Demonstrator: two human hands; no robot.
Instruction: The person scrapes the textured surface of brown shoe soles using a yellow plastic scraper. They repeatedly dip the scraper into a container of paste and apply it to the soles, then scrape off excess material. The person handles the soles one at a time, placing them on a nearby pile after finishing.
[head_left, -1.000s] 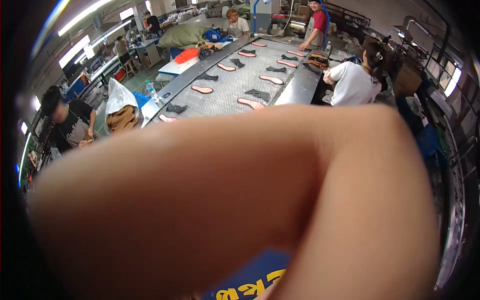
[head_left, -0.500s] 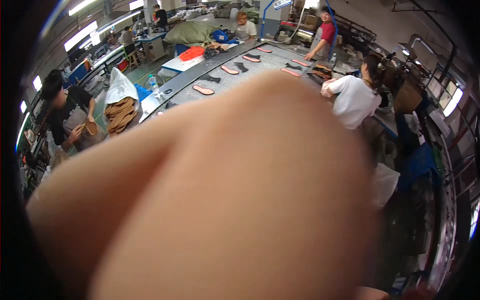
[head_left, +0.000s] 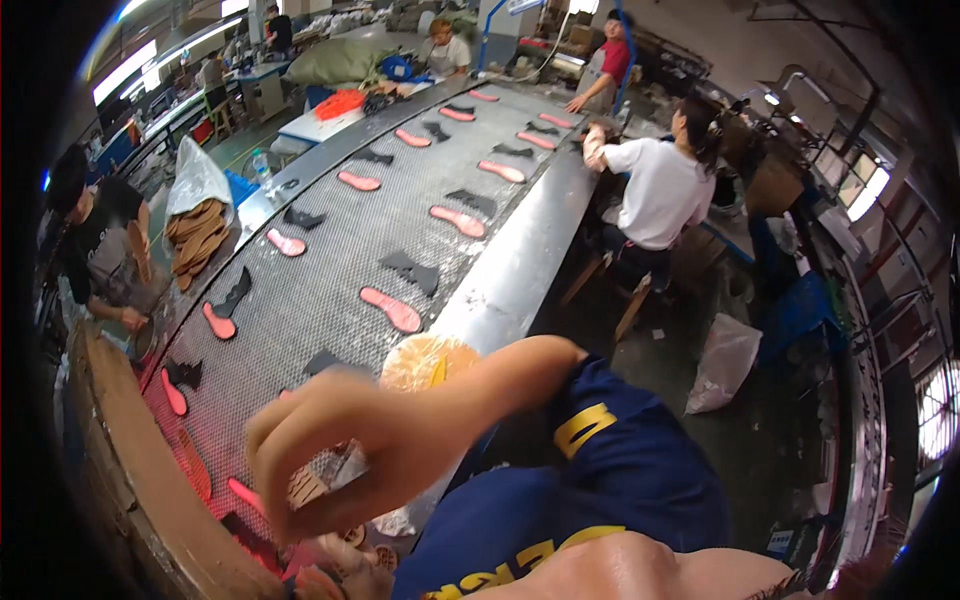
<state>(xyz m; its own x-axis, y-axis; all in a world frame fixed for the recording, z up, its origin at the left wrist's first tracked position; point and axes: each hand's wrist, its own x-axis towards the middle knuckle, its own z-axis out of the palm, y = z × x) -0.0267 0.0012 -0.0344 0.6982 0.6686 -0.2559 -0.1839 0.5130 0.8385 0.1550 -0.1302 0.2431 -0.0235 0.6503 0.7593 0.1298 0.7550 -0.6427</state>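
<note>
- Closest thing is my right hand (head_left: pixel 345 440), big and blurry over the near end of the table. Fingers are bent round toward the thumb in a loose ring, but I can't tell if they're pinching anything.
- Left hand? Can't make it out in the mess along the bottom edge, so I can't tell how it's posed.
- Navy sleeve (head_left: pixel 640 450) with yellow print on that right arm.
- Pink sole (head_left: pixel 246 494) lies on the mesh just left of the hand, and a dark piece (head_left: pixel 330 362) is just above the knuckles.
- Round yellowish thing (head_left: pixel 428 360) sits just past the wrist on the table's right side (no clue what it is, honestly).
- Long mesh table (head_left: pixel 330 262) runs away from me, with two rows of pink soles (head_left: pixel 390 310), most with a dark scrap beside them.
- Left side: a co-worker in black (head_left: pixel 118 235), next to a whitish bag (head_left: pixel 200 180) of brown pieces (head_left: pixel 197 238).
- Right side: someone in a white top (head_left: pixel 655 190) seated at the edge.
- Far end: a person in red (head_left: pixel 606 75), one arm reaching to the table, and a green sack (head_left: pixel 335 65) off to the left.
</note>
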